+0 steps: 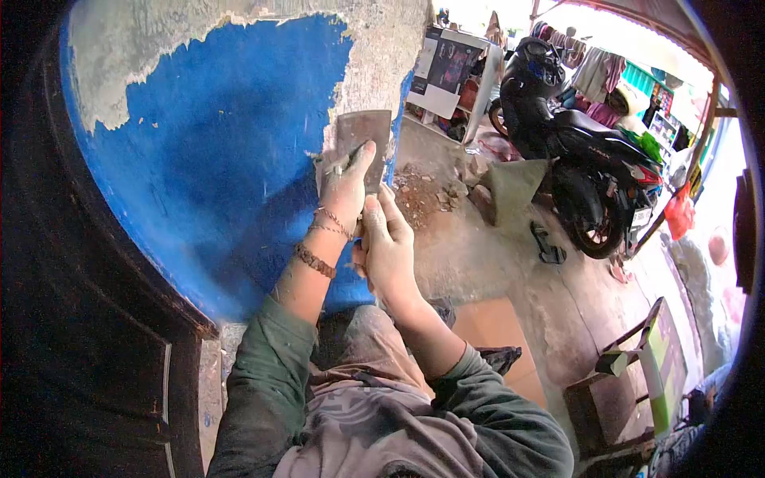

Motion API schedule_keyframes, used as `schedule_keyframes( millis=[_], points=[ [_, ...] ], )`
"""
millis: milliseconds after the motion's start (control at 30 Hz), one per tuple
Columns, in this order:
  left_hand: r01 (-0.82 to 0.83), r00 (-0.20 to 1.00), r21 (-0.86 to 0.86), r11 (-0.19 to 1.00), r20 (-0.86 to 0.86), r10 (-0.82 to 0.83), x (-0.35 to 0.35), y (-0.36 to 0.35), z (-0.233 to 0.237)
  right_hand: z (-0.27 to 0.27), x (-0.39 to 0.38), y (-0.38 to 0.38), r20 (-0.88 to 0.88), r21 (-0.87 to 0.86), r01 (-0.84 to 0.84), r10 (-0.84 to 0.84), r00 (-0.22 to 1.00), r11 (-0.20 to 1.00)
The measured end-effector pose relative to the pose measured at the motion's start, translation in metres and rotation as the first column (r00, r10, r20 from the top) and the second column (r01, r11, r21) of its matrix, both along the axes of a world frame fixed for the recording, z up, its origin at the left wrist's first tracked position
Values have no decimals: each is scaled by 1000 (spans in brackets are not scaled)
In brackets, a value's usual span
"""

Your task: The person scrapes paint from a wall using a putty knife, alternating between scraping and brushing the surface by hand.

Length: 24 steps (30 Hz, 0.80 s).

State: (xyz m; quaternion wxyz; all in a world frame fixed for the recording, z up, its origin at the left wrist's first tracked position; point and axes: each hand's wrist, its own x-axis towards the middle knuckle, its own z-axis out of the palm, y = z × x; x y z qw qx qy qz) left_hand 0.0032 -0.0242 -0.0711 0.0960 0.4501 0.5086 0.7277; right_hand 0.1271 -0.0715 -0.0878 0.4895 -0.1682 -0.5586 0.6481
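Both of my hands are on a wide metal scraper (366, 131), its broad blade pointing up against the wall's edge. My left hand (344, 191), with bracelets at the wrist, grips the lower blade, its thumb lying along the metal. Just below, my right hand (389, 251) is closed round the handle, which is mostly hidden by the fingers. The wall ahead carries blue paint (231, 119), with bare grey plaster (382, 56) exposed along its top and right side. Pale dust coats my fingers.
A dark door (88, 319) stands at left. On the right are a black motorcycle (574, 135), rubble (426, 199), a sandal (547, 243), flattened cardboard (498, 342) and a wooden chair-like frame (621, 382). Clothes (598, 72) hang behind.
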Motion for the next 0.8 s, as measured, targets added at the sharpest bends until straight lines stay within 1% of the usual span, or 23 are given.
schedule_keyframes(
  millis=[33, 100, 133, 167, 200, 233, 300, 333, 367, 433, 500, 533, 567, 633, 700, 733, 767, 800],
  points=[
    [3, 999, -75, 997, 40, 0, 6, -8, 12, 7, -1, 1, -5, 2, 0, 0, 1000, 1000],
    [98, 987, 19, 995, 123, -99, 15, -15, 53, 37, -4, 6, -83, 25, -30, 32, 996, 999],
    [235, 959, 52, 971, 151, -241, 9, -12, 72, 56, -3, 13, -31, 92, -45, 48, 998, 995],
    [278, 929, -9, 961, 255, -267, 20, -23, 100, 69, -8, 18, -97, 89, -34, 43, 994, 995],
    [247, 942, -16, 969, 237, -237, 17, -18, 106, 77, -6, 16, -112, 83, -36, 45, 993, 996],
    [214, 953, -27, 976, 225, -203, 13, -15, 106, 81, -4, 13, -121, 69, -40, 49, 991, 997],
    [274, 939, 40, 961, 207, -276, 10, -11, 80, 63, 2, 5, -95, 61, -32, 38, 995, 998],
    [116, 992, 86, 990, 35, -119, 15, -13, 71, 53, 3, 4, -71, 56, -21, 25, 997, 998],
    [73, 997, 4, 997, 10, -73, 18, -17, 61, 40, 0, 10, -74, 109, -17, 25, 997, 994],
    [85, 990, -2, 996, 116, -85, 18, -12, 68, 47, -3, 10, -77, 94, 5, 2, 997, 996],
    [122, 991, -19, 992, 65, -120, 6, -8, 99, 65, -18, 28, -122, 218, 78, -52, 991, 973],
    [232, 954, 52, 971, 181, -238, 9, -10, 114, 80, -20, 31, -153, 291, 113, -70, 986, 950],
    [244, 931, -12, 970, 283, -231, 3, -4, 125, 93, -16, 26, -157, 243, 57, -18, 987, 968],
    [255, 932, 30, 967, 260, -254, 13, -13, 122, 89, -13, 27, -152, 268, 51, -10, 988, 962],
    [99, 993, 39, 994, 65, -101, 16, -13, 93, 57, -16, 25, -157, 225, 121, -86, 984, 967],
    [71, 994, -13, 997, 81, -70, 27, -22, 85, 49, -13, 21, -157, 214, 102, -69, 985, 971],
    [71, 994, -13, 997, 80, -70, 29, -22, 89, 50, -13, 23, -158, 214, 102, -69, 985, 971],
    [102, 988, 44, 994, 112, -106, 30, -20, 96, 60, -12, 23, -136, 201, 82, -55, 989, 976]
  ],
)
